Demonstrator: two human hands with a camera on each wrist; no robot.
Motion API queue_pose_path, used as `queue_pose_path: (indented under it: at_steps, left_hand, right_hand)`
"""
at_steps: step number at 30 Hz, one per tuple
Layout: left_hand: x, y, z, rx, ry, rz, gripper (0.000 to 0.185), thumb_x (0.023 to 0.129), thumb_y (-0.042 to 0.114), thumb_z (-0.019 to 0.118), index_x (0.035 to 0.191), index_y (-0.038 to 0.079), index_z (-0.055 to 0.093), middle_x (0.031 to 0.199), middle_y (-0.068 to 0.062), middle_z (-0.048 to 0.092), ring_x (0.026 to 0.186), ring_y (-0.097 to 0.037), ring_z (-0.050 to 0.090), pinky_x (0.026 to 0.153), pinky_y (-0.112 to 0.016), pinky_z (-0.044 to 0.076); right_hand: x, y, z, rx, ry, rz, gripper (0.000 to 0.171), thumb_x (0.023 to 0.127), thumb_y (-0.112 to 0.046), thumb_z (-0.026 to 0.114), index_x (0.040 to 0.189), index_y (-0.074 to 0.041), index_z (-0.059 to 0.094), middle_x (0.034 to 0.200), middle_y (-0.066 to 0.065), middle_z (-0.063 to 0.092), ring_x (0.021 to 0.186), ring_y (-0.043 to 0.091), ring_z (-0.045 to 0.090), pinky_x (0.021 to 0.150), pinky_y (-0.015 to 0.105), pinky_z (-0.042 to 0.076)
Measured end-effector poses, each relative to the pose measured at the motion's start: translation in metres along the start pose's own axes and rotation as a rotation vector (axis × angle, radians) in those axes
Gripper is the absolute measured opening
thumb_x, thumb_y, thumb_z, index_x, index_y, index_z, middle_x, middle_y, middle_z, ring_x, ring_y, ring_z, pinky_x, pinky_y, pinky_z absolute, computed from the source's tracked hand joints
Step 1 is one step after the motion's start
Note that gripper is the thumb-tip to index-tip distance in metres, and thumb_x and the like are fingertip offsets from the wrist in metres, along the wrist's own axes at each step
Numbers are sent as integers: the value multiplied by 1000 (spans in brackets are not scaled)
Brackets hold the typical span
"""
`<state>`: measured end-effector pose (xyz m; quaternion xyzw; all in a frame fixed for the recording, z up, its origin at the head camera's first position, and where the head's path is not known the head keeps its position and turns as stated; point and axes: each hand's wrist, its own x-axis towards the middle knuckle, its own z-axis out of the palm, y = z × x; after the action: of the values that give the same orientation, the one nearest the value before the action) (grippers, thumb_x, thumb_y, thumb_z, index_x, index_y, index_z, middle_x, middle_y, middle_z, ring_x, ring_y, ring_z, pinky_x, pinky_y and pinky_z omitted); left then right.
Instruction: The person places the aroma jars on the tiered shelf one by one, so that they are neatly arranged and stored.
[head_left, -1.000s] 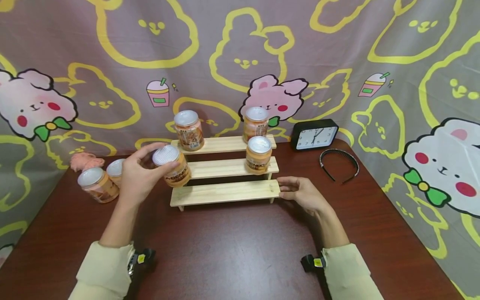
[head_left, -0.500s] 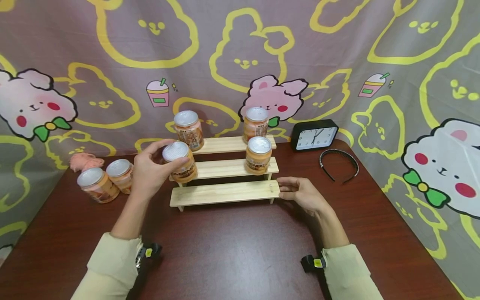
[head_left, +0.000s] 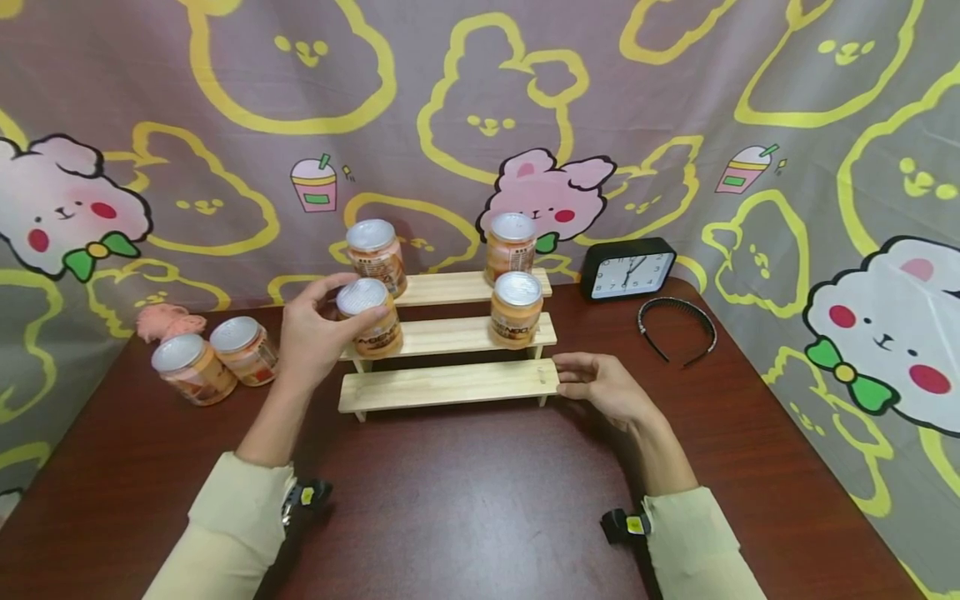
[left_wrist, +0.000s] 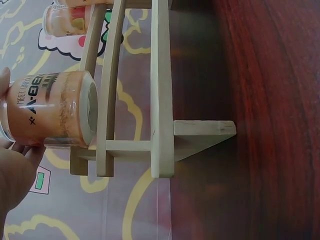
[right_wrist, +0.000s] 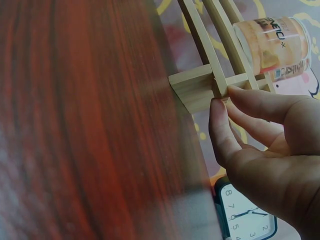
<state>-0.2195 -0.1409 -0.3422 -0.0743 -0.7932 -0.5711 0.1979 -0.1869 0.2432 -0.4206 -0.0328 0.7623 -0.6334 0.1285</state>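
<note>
My left hand (head_left: pixel 318 333) grips an orange jar with a silver lid (head_left: pixel 369 317) at the left end of the middle step of a wooden three-step stand (head_left: pixel 450 383). In the left wrist view the jar (left_wrist: pixel 52 107) sits against that step. Another jar (head_left: pixel 516 307) stands at the right end of the middle step. Two jars (head_left: pixel 375 257) (head_left: pixel 511 247) stand on the top step. My right hand (head_left: pixel 600 385) rests against the right end of the bottom step, fingertips (right_wrist: pixel 235 92) touching the wood.
Two more orange jars (head_left: pixel 187 368) (head_left: pixel 243 350) lie on the brown table (head_left: pixel 465 500) at the left, near a pink fluffy thing (head_left: pixel 167 322). A black clock (head_left: pixel 628 268) and a black headband (head_left: pixel 678 329) sit at the back right. A patterned cloth hangs behind.
My left hand has carried the jar right and back, from in front of the stand's left end onto the middle step. The right hand has stayed in place.
</note>
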Motion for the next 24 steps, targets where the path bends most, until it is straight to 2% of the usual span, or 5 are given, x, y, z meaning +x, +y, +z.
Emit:
queue_pose_path:
  at_steps: [9,17,24]
  left_hand:
    - [1,0,6,17,14,24,51,76,14,91,121,-1,69,113,-11,65,86,-11,57,71,-16,48]
    - [3,-4,12,-5,11,35,53,76,13,91,121,-4,68,116,-12,64,98,-18,59,77,-16,51]
    - [4,-6,14,0,14,44,54,75,11,91,121,-5,68,119,-12,63,101,-19,58,77,-16,51]
  right_hand:
    - [1,0,1,1,0,6,51,90,13,64,138,16,49,128,30,60,111,25,61,83,24,55]
    - [1,1,1,1,-5,-1,52,90,12,65,139,16,48,127,29,60,110,23,61,83,24,55]
    - [0,1,0,2,-9,-13,51,90,11,66,138,17,48,126,28,61,107,20,61,82,23,55]
